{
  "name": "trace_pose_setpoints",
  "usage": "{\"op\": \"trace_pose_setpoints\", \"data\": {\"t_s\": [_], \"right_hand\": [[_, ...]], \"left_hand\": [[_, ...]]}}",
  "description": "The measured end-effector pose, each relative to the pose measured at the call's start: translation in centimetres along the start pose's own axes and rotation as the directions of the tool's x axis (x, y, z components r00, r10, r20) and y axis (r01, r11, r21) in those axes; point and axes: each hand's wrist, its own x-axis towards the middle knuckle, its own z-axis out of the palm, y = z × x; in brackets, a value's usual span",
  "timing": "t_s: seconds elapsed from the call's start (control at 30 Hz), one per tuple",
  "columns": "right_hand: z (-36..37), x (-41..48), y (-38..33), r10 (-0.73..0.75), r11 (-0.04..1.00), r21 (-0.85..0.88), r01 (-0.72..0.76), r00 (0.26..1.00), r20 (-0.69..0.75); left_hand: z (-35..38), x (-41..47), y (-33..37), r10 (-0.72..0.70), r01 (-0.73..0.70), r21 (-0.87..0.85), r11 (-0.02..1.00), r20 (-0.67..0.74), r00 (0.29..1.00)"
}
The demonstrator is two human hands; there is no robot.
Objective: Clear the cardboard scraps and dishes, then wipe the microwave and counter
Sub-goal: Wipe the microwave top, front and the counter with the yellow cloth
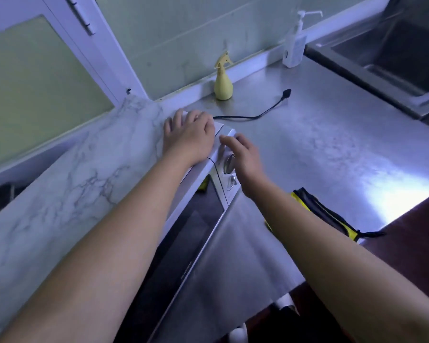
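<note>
A white microwave [198,219] with a dark glass door stands on the steel counter [332,149], seen from above. My left hand [188,137] lies flat on the microwave's top at its far right corner, fingers spread over the edge. My right hand [243,154] reaches to the control panel beside the upper knob [229,163], fingers relaxed and touching the panel's top corner. A second knob [232,181] sits below. Neither hand holds anything that I can see.
A yellow spray bottle [223,81] and a clear pump bottle [294,45] stand by the back wall. A black power cord [258,112] lies on the counter. A yellow-and-black cloth [332,216] lies at the front edge. A sink [391,55] is at far right. Marble-patterned surface [72,181] is left.
</note>
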Motion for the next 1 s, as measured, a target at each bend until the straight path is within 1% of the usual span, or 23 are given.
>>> {"op": "trace_pose_setpoints", "data": {"t_s": [0.17,0.27,0.33,0.4,0.47,0.5,0.53,0.57,0.6,0.63,0.67,0.7,0.73,0.77,0.8,0.83,0.87,0.93,1.0], "right_hand": [[-1.6,-7.6,1.9,-0.037,0.999,0.020,0.040,0.990,-0.139],[-2.0,-11.5,3.0,-0.082,0.997,-0.016,0.080,0.977,-0.196],[-2.1,-13.0,3.2,-0.096,0.995,-0.037,0.090,0.975,-0.202],[-2.3,-13.4,3.1,-0.084,0.996,-0.050,0.076,0.980,-0.180],[-2.9,-13.4,3.1,-0.055,0.998,-0.019,0.053,0.987,-0.152],[-3.6,-13.2,3.5,-0.026,1.000,0.001,0.027,0.984,-0.178],[-4.5,-13.0,4.2,0.004,1.000,0.011,-0.002,0.972,-0.236],[-5.7,-13.0,5.2,0.012,1.000,-0.023,-0.021,0.949,-0.315],[-7.3,-13.0,6.6,-0.021,0.989,-0.144,-0.040,0.916,-0.400],[-9.2,-13.0,8.1,-0.077,0.939,-0.333,-0.091,0.884,-0.460],[-11.3,-13.0,9.6,-0.122,0.830,-0.530,-0.176,0.869,-0.479],[-13.4,-12.7,10.9,-0.143,0.684,-0.683,-0.257,0.870,-0.471],[-15.4,-12.2,11.9,-0.143,0.545,-0.777,-0.314,0.879,-0.456],[-17.1,-11.4,12.5,-0.130,0.441,-0.829,-0.344,0.890,-0.438],[-18.4,-10.5,12.9,-0.105,0.374,-0.856,-0.358,0.901,-0.422],[-19.5,-9.4,13.1,-0.066,0.336,-0.865,-0.373,0.907,-0.416],[-20.4,-8.5,13.2,-0.012,0.309,-0.862,-0.401,0.905,-0.425],[-21.6,-6.9,13.5,0.089,0.266,-0.836,-0.480,0.876,-0.475],[-22.3,-5.8,13.8,0.144,0.242,-0.806,-0.540,0.842,-0.520]], "left_hand": [[0.7,-6.1,1.3,0.181,-0.181,-0.013,0.983,-0.035,0.983],[1.0,-9.1,1.5,0.270,-0.272,-0.026,0.962,-0.068,0.961],[1.1,-10.1,1.5,0.302,-0.306,-0.034,0.951,-0.084,0.950],[1.0,-10.3,1.6,0.312,-0.317,-0.050,0.947,-0.087,0.946],[1.0,-10.2,1.6,0.306,-0.311,-0.061,0.948,-0.077,0.949],[0.9,-10.1,1.6,0.304,-0.309,-0.065,0.949,-0.074,0.950],[0.9,-10.1,1.6,0.302,-0.306,-0.071,0.949,-0.070,0.951],[0.9,-10.1,1.6,0.299,-0.304,-0.078,0.949,-0.067,0.952],[1.0,-10.1,1.6,0.297,-0.302,-0.084,0.950,-0.066,0.953],[1.0,-10.1,1.7,0.294,-0.299,-0.088,0.950,-0.068,0.953],[1.0,-10.1,1.7,0.289,-0.294,-0.091,0.951,-0.070,0.955],[1.0,-10.1,1.7,0.283,-0.289,-0.096,0.952,-0.072,0.956],[1.0,-10.0,1.7,0.279,-0.286,-0.101,0.953,-0.078,0.957],[1.0,-10.0,1.7,0.275,-0.283,-0.107,0.953,-0.086,0.958],[1.0,-10.0,1.6,0.269,-0.279,-0.111,0.954,-0.095,0.958],[1.1,-10.1,1.6,0.264,-0.276,-0.115,0.954,-0.106,0.959],[1.1,-10.1,1.6,0.262,-0.276,-0.121,0.954,-0.117,0.958],[1.1,-10.1,1.6,0.259,-0.276,-0.137,0.951,-0.133,0.957],[1.0,-10.1,1.5,0.256,-0.276,-0.149,0.949,-0.141,0.956]]}}
